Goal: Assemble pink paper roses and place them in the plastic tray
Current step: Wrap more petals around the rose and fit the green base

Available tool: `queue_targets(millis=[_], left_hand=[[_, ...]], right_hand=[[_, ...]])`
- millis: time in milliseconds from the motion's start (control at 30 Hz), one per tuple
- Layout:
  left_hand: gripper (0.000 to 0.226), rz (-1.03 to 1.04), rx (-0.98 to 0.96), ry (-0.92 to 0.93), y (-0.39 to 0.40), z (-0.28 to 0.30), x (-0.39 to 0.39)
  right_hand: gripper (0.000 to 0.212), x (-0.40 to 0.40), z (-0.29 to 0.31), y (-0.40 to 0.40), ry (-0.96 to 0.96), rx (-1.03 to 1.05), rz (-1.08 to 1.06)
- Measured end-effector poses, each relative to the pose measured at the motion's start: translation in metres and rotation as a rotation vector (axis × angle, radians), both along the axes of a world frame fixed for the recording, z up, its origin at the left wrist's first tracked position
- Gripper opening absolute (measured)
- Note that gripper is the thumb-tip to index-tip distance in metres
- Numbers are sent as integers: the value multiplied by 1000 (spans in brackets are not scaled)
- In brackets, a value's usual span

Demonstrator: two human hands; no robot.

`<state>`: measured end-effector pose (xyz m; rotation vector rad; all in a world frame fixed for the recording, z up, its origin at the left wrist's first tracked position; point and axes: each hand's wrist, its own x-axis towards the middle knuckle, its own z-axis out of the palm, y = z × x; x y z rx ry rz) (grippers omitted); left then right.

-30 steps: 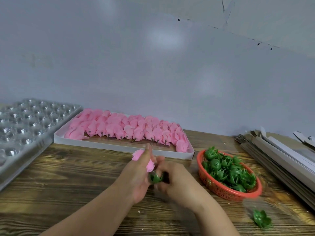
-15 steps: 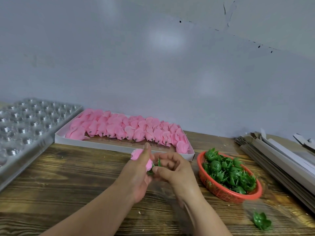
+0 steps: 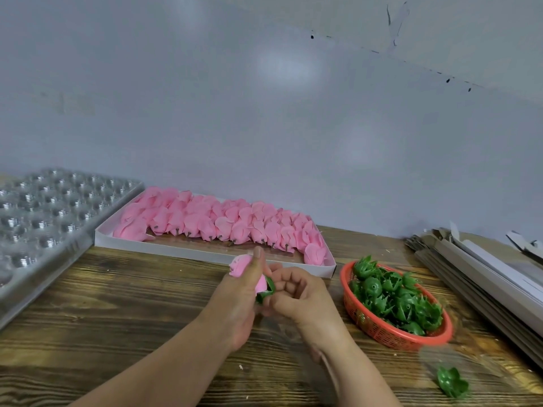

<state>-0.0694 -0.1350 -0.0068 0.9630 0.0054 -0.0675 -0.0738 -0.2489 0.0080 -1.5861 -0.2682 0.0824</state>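
My left hand grips a pink paper rose above the wooden table, thumb laid up along its side. My right hand pinches a green plastic calyx that sits against the base of that rose. Both hands meet at the middle of the table. The clear plastic tray with many round cups lies at the far left. A white box behind my hands holds several pink rose heads in rows.
A red mesh basket full of green calyxes stands right of my hands. One loose calyx lies at the front right. Stacked flat cardboard pieces fill the right edge. A grey wall rises behind.
My right hand has brought the green calyx up from below onto the rose's base, and its fingers have curled closer round it. My left hand holds the rose almost still.
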Motion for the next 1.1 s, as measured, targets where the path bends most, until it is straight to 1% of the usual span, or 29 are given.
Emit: queue_targets(millis=[100, 200, 333, 400, 467, 533, 600, 700, 800, 900, 1000, 1100], left_hand=[[40, 46, -16, 8, -1, -2, 2], [50, 73, 74, -36, -2, -2, 0], [35, 116, 91, -82, 0, -1, 0], [34, 116, 88, -83, 1, -1, 0], [39, 125, 90, -87, 2, -1, 0], [42, 121, 115, -97, 3, -2, 1], [37, 110, 175, -116, 3, -4, 1], [38, 108, 272, -136, 2, -5, 0], [40, 128, 315, -141, 1, -4, 1], [43, 143, 319, -141, 3, -1, 2], [46, 152, 268, -125, 4, -1, 2], [46, 106, 216, -77, 2, 0, 1]], right_hand=[[27, 0, -1, 4, 63, 105, 5], [27, -3, 0, 4, 93, 183, 19], [24, -4, -1, 7, 193, 282, 16], [19, -1, -2, 8, 278, 335, -22], [15, -2, -3, 9, 319, 324, -23], [18, -3, -4, 11, 316, 271, -13], [19, -4, -3, 12, 302, 241, -13], [24, -2, -3, 11, 300, 255, -25], [27, -1, -1, 5, 321, 304, -10], [18, 1, 2, 0, 347, 370, 29], [15, 1, -1, 4, 307, 330, 4], [22, -1, -4, 9, 208, 272, -51]])
